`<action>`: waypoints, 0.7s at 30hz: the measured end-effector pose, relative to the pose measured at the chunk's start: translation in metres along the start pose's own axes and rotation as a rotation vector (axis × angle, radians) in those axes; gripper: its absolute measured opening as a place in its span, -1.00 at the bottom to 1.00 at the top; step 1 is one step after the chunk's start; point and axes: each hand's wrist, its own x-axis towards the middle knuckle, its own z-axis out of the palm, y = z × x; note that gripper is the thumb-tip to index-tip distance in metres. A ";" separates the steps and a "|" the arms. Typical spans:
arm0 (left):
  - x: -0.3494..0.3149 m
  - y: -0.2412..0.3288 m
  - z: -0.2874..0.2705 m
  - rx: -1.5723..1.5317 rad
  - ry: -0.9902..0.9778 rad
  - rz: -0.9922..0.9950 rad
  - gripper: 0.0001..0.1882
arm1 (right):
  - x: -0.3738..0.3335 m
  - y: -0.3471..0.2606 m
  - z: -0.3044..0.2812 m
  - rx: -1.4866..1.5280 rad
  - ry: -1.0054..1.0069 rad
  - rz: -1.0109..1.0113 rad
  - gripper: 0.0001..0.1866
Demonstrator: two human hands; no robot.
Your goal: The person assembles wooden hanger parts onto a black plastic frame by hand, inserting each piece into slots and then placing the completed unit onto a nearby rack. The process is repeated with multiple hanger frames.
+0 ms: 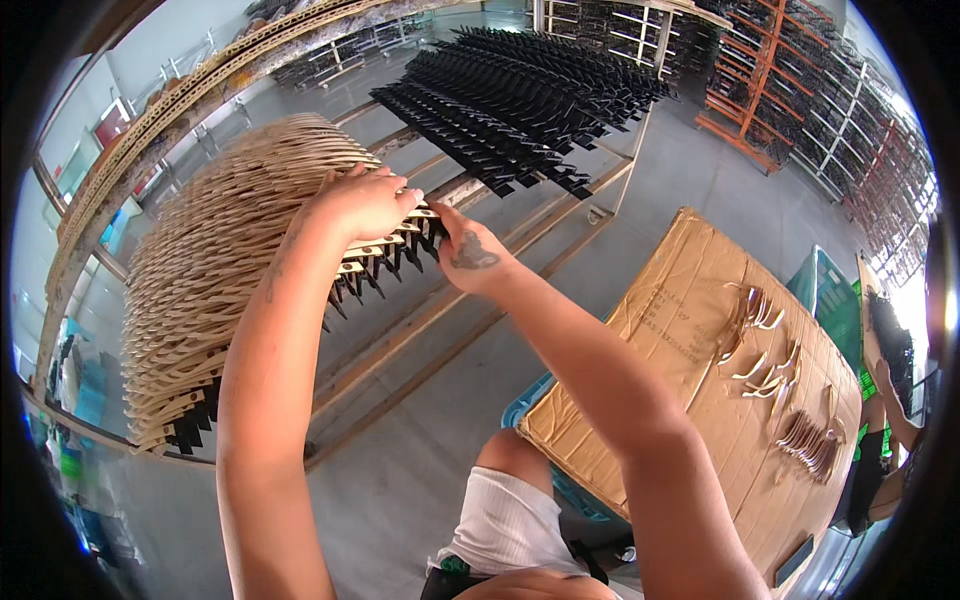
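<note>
At ten o'clock from the picture's centre, your left hand lies curled over the top of a long curved row of tan wooden pieces with black toothed ends, its fingers gripping the row's upper end. Your right hand sits just beside it at eleven o'clock, fingertips pinching the black teeth at that same end; how tight the grip is, you cannot tell. Up at twelve o'clock a second row of all-black pieces fans across the wooden rack rails, well apart from your hands. Down at four o'clock a brown cardboard box lies flat, taped along its seams, with loose curved tan pieces scattered over its right half. A blue crate peeks from under its near edge. Bare grey floor opens between rack and box.
</note>
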 end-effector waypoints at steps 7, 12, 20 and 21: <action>0.005 -0.004 0.001 -0.073 -0.010 0.013 -0.26 | -0.020 0.036 -0.042 0.852 0.376 0.769 -0.28; -0.004 0.002 -0.004 0.014 0.117 0.091 -0.27 | -0.017 0.063 -0.084 1.304 0.744 0.551 -0.36; -0.029 0.065 0.011 -0.014 0.603 0.417 -0.43 | -0.021 0.045 -0.126 1.276 0.336 0.449 -0.68; -0.029 0.075 0.020 -0.205 0.630 0.462 -0.48 | -0.023 0.041 -0.125 1.294 0.356 0.391 -0.69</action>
